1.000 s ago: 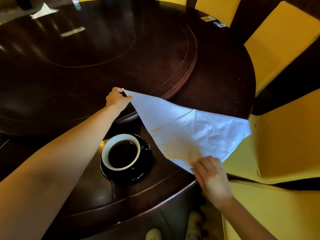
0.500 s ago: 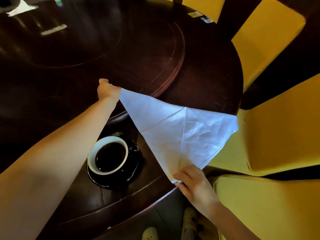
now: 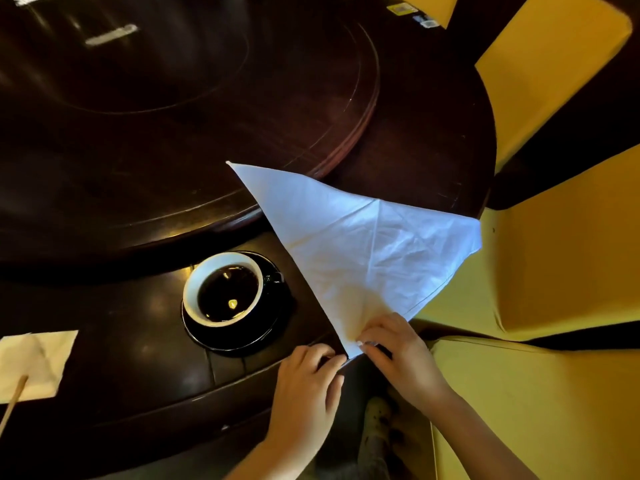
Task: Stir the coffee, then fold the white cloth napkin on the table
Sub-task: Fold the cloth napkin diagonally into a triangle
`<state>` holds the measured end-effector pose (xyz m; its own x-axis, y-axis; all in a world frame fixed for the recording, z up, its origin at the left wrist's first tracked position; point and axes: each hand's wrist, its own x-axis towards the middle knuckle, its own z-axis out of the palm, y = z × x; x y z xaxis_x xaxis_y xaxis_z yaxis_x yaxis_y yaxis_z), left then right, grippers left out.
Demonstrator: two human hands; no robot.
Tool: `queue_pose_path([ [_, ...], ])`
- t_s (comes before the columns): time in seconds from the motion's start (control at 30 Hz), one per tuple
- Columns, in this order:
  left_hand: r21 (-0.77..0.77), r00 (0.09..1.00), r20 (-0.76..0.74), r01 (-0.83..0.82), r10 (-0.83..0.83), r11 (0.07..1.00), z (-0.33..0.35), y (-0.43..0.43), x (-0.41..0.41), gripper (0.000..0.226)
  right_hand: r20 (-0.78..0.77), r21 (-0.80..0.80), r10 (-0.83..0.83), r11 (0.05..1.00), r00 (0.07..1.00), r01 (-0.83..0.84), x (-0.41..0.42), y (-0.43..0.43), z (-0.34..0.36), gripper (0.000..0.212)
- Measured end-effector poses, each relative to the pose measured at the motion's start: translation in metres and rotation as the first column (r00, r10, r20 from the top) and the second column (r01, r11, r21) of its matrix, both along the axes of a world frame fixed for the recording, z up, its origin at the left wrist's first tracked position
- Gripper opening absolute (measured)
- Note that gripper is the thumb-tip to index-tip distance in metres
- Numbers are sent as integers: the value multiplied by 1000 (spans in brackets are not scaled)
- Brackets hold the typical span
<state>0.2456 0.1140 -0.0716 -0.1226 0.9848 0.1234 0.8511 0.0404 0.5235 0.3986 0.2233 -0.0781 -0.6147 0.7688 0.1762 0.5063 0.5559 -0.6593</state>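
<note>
Both bare forearms reach in from below and converge. The right hand (image 3: pixel 398 355), palm down, pinches the near corner of the white triangular cloth napkin (image 3: pixel 363 244). The left hand (image 3: pixel 304 379) sits just beside it, fingers curled toward that corner; its grip is unclear.

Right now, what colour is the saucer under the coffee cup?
Black: the round glossy saucer, best seen in the head view.

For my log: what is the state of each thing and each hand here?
white cloth napkin, folded into a triangle, one corner past the table edge
coffee cup, upright on saucer, holds dark coffee
right hand, pinches the napkin's near corner
left hand, fingers curled beside that corner, grip unclear
wooden stirrer, lying on a paper napkin
</note>
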Motion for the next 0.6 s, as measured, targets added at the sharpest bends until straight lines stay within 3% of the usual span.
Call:
queue_pose_path([
  [0.2,8,998,-64,7,-7,1000,-1,7,1,24,34,196,-61,979,998,53,-4,-14,-7,15],
  [0.43,-56,960,194,-193,200,980,2,13,11,12,19,323,-105,942,994,94,-11,-22,-6,16],
  [0.6,-165,898,310,-273,313,948,13,13,10,12,24,305,-94,949,995,82,-17,-25,-13,12],
])
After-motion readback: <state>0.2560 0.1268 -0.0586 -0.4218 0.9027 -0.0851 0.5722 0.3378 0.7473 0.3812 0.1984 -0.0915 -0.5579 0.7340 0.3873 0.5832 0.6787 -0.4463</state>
